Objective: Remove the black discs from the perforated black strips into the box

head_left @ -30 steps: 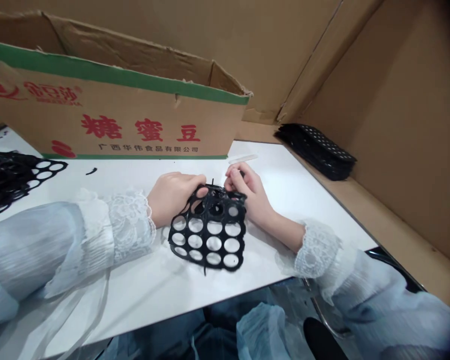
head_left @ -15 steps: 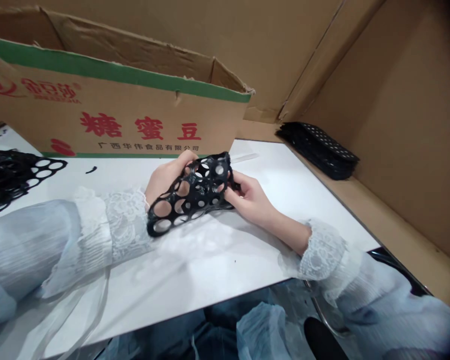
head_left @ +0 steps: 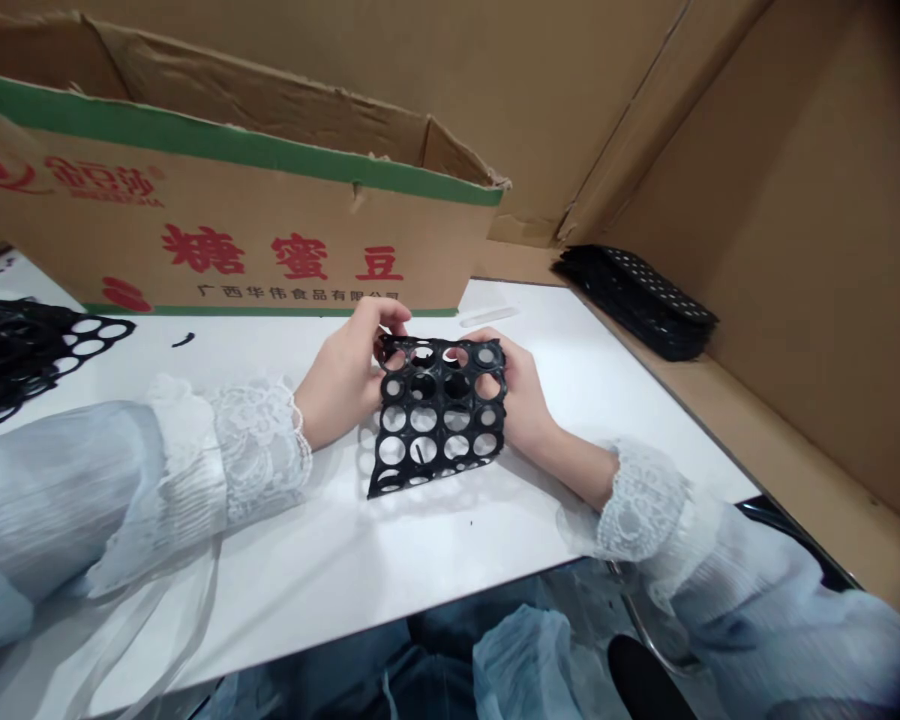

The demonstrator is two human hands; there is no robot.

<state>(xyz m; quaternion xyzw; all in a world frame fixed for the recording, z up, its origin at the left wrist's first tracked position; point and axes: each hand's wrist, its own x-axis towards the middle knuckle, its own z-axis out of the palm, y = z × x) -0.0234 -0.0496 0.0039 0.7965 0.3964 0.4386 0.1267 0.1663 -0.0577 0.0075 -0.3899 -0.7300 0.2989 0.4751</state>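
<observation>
Between my hands, above the white table, is a black sheet with rows of round holes (head_left: 440, 400), bent over on itself. My left hand (head_left: 352, 370) grips its left edge, with the thumb at the side and the fingers curled at the upper corner. Behind the right edge, my right hand (head_left: 525, 390) holds the sheet; most of its fingers are hidden by the black material. Skin and white tabletop show through the holes.
A tall cardboard box (head_left: 285, 215) with a green rim stands behind my hands. Black perforated pieces (head_left: 22, 355) are heaped at the left. A stack of black perforated pieces (head_left: 637, 300) lies at the right. A black scrap (head_left: 184, 340) and a clear strip (head_left: 489, 316) rest on the table (head_left: 307, 600).
The black perforated sheet has turned from a slant to squarely facing me. My left hand has come out from behind it to its left edge; my right hand has moved behind its right edge.
</observation>
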